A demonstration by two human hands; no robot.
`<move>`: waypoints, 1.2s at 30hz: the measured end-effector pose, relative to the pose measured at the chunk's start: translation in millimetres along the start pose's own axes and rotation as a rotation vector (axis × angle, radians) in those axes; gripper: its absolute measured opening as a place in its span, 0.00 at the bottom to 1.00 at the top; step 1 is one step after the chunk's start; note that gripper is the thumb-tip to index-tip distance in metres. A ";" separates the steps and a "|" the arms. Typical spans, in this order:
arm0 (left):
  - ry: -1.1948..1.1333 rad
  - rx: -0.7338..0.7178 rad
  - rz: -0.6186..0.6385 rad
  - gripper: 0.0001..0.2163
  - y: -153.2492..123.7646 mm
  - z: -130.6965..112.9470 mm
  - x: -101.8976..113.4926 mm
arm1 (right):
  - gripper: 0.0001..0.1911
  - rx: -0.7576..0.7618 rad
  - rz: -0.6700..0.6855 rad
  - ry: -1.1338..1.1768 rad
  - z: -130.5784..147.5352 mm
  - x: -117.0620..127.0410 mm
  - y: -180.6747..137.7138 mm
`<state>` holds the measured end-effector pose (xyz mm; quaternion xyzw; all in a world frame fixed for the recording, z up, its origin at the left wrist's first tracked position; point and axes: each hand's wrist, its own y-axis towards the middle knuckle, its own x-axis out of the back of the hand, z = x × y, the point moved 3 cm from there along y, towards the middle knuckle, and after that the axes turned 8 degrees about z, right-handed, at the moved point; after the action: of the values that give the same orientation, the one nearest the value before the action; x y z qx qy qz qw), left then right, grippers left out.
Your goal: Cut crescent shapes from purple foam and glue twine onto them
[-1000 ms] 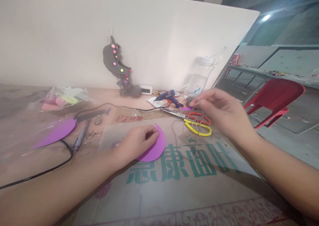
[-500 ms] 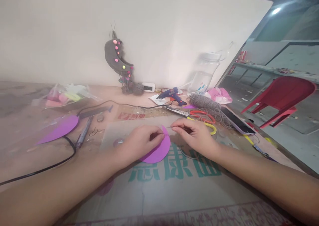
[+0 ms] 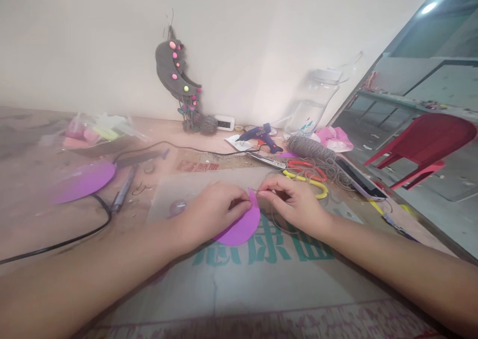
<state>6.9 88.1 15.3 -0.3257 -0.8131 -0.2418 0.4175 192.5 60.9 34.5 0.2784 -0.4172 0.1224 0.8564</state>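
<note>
My left hand [image 3: 216,210] rests with closed fingers on a purple foam crescent [image 3: 242,227], pinching its upper tip. My right hand [image 3: 293,202] is closed in a pinch right beside that tip, holding a thin grey yarn strand that trails back toward the grey yarn bundle [image 3: 311,151]. Both hands meet above a cardboard sheet [image 3: 261,274] with green printed characters. What lies between the fingertips is too small to make out.
A second purple foam piece [image 3: 87,179] lies at the left by a black cable and soldering-type tool [image 3: 123,192]. Behind are a blue glue gun [image 3: 259,136], red and yellow scissors [image 3: 308,177], a phone [image 3: 360,179], a clear jar [image 3: 313,102], and a grey decorated crescent [image 3: 175,77] against the wall.
My right hand has come back from the yarn bundle at the far right to the tip of the purple crescent, bringing the yarn strand. The left hand stayed on the crescent.
</note>
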 end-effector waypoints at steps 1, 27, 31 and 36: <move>-0.009 0.005 0.004 0.12 -0.2 0.0 0.3 | 0.06 0.049 -0.004 -0.033 1.9 0.9 -0.8; -0.059 0.009 0.036 0.13 0.9 1.8 -1.1 | 0.08 -0.040 -0.012 -0.064 1.2 -1.4 1.3; -0.049 0.004 0.026 0.12 0.9 1.9 -0.9 | 0.09 -0.078 0.001 -0.048 -2.5 -4.1 1.4; -0.028 -0.015 0.027 0.12 0.9 1.6 -1.8 | 0.11 -0.117 -0.001 -0.028 -5.6 -5.0 1.3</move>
<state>7.5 89.2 13.0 -0.3431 -0.8124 -0.2379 0.4070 192.4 65.3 28.3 0.2299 -0.4355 0.0935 0.8653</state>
